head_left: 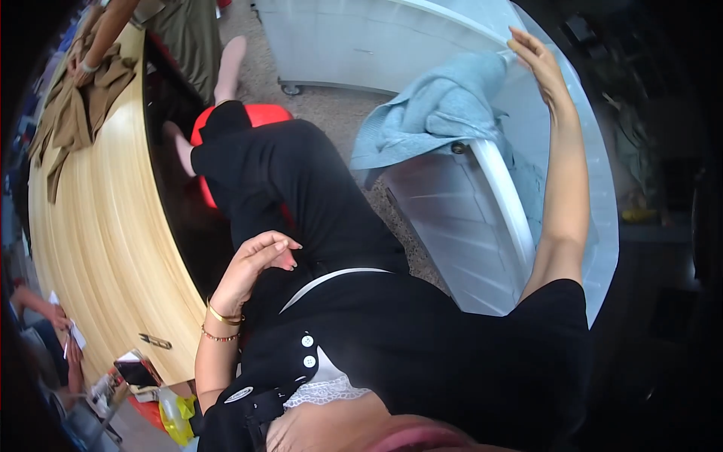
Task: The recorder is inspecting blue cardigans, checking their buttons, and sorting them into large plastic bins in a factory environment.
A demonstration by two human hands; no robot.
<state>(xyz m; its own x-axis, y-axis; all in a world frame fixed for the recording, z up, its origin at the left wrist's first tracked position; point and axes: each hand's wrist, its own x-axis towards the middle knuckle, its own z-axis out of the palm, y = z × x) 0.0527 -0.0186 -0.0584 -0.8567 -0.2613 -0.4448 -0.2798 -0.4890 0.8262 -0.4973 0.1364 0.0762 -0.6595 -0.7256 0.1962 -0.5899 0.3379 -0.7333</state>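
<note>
readable text: none | oval white badge [239, 394] on black top [467, 354]: too small to read | faint mark [364, 52] on pale bin [324, 34]: illegible

Top [482, 354]: black, short-sleeved. Two buttons [307, 341]: white, round, at neck opening. Underlayer [329, 389]: white, lace-edged, showing at neckline. Waist edging [339, 274]: narrow, white, curved. Trousers [301, 173]: plain black. Left wrist [229, 306]: gold-coloured bangle [224, 317], bracelet [219, 337] of small multicoloured beads. Strap [260, 410] near left shoulder: black. Oval mark [239, 394] beside it: pale, dark-rimmed.
</note>
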